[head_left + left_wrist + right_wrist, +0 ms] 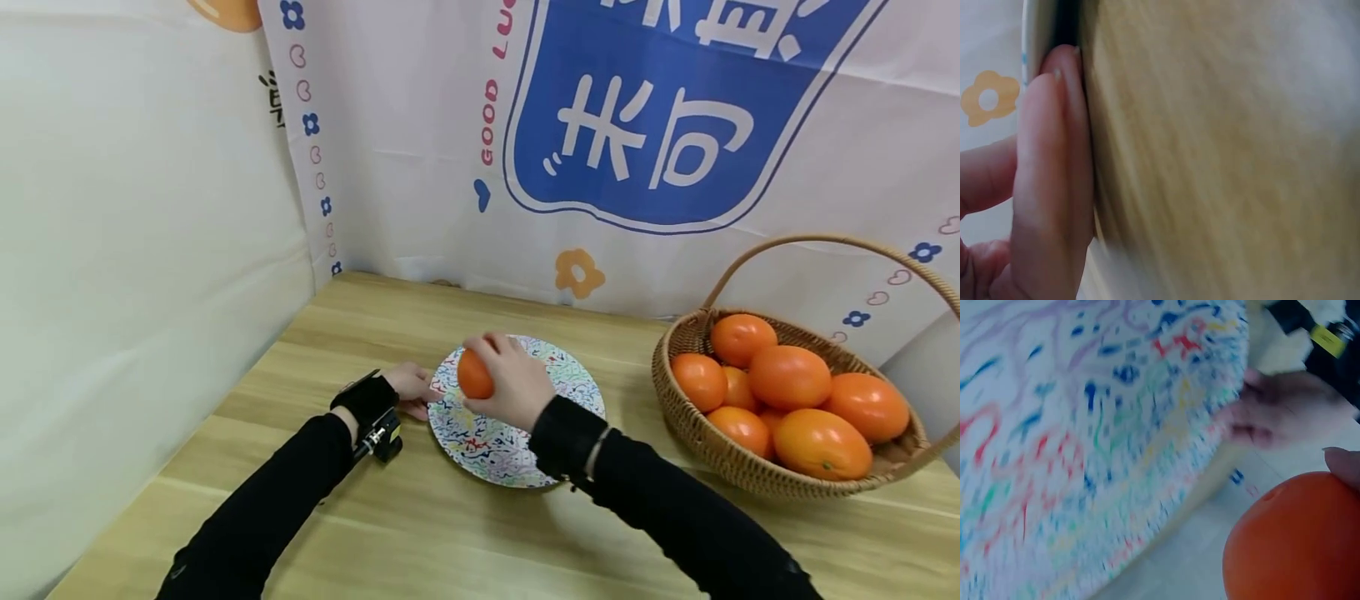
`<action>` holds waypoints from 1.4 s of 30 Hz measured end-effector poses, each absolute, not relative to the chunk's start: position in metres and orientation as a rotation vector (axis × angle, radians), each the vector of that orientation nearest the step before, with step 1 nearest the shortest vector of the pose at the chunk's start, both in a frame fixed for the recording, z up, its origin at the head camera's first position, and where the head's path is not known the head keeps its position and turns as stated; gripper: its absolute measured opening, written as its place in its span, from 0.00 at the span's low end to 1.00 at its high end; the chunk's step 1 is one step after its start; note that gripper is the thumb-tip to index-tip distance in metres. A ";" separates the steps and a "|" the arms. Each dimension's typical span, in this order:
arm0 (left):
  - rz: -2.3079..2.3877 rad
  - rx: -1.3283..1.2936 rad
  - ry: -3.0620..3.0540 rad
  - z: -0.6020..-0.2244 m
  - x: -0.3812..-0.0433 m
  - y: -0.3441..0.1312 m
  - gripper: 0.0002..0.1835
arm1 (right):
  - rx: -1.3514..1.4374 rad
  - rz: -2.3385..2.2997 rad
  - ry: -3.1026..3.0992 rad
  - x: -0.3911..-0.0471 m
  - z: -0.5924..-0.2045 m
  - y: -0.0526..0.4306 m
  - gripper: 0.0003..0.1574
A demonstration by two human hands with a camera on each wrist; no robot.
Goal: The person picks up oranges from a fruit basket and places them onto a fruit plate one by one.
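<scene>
A round plate [517, 462] with a multicoloured scribble pattern lies on the wooden table. At its left edge my left hand [411, 387] pinches the rim; the left wrist view shows fingers [1054, 175] tucked under the rim. My right hand [516, 382] grips an orange [475, 375] above the left half of the plate. Close up in the right wrist view, the orange [1297, 544] is smooth and reddish, with a fingertip on its upper side. Most of the right hand is outside that view.
To the right stands a wicker basket [678, 417] with a tall arched handle [825, 239], holding several oranges [791, 377]. A printed cloth [420, 167] hangs behind the table, and a pale cloth [150, 208] covers the left side.
</scene>
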State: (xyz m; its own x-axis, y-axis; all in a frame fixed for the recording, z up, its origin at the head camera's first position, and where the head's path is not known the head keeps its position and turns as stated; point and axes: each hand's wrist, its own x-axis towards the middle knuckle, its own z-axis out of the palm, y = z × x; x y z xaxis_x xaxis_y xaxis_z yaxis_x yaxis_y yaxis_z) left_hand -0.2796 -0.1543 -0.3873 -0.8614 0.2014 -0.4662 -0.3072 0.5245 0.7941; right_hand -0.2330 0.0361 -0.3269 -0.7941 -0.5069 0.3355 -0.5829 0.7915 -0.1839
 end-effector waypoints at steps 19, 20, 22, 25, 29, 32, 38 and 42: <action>1.189 -0.172 2.299 -0.377 -0.272 -0.139 0.06 | 0.548 0.294 -2.969 -0.275 -0.370 -0.006 0.44; 1.188 -0.159 2.293 -0.384 -0.277 -0.142 0.07 | 0.547 0.314 -2.979 -0.275 -0.370 -0.006 0.45; 1.190 -0.126 2.293 -0.399 -0.288 -0.147 0.08 | 0.562 0.383 -2.999 -0.276 -0.369 -0.006 0.45; 1.233 -0.065 2.254 -0.422 -0.308 -0.159 0.09 | 0.615 0.504 -3.023 -0.276 -0.365 -0.007 0.45; 1.218 -0.119 2.264 -0.421 -0.310 -0.159 0.07 | 0.671 0.645 -3.052 -0.277 -0.362 -0.008 0.44; 1.206 -0.172 2.288 -0.408 -0.300 -0.154 0.08 | 0.685 0.657 -3.063 -0.277 -0.362 -0.010 0.44; 1.358 -0.038 2.183 -0.456 -0.331 -0.170 0.09 | 0.813 0.577 -3.018 -0.272 -0.362 -0.011 0.43; 1.353 -0.075 2.192 -0.480 -0.347 -0.178 0.11 | 0.897 0.553 -2.975 -0.270 -0.363 -0.008 0.43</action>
State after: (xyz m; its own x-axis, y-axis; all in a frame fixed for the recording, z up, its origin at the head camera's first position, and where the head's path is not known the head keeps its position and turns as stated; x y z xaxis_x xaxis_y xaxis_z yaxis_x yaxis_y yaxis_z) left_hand -0.3469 -0.1779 -0.4798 -0.8431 0.2354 -0.4836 -0.3267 0.4901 0.8081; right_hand -0.2697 -0.0081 -0.3634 -0.8384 -0.5382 0.0859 -0.5331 0.7772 -0.3342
